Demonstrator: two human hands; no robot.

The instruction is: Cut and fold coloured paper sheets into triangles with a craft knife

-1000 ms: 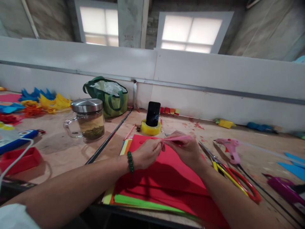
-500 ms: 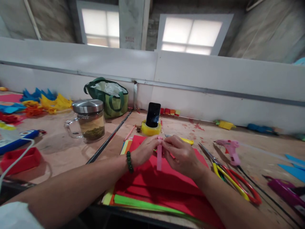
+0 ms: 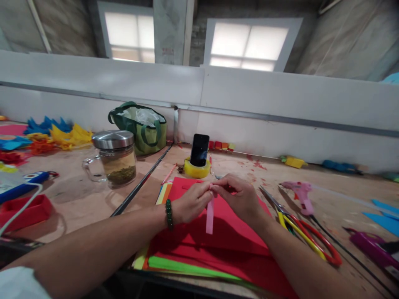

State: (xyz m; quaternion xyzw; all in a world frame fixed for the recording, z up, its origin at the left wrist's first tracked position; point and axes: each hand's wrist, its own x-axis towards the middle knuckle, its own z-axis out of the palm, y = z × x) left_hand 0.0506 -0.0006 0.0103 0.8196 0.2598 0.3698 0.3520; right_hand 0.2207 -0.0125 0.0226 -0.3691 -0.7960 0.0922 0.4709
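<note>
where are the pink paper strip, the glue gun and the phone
pink paper strip [image 3: 210, 218], head view, on its hanging lower half
glue gun [image 3: 301, 192], head view, on its pink body
phone [image 3: 200, 149], head view, on its dark screen

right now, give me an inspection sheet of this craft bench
surface: wooden bench, red paper scraps near the back wall.
job's things: pink paper strip hanging down from the fingertips, above a stack of coloured sheets, red sheet on top.
clutter: scissors, pink glue gun, lidded glass mug, phone propped in a yellow tape roll, green bag, paper flowers, red tray.
grippers: left hand and right hand both pinch the strip's top end.
cables: white cable over the tray; black cord from the glue gun.
surroundings: white partition, two windows behind.
</note>
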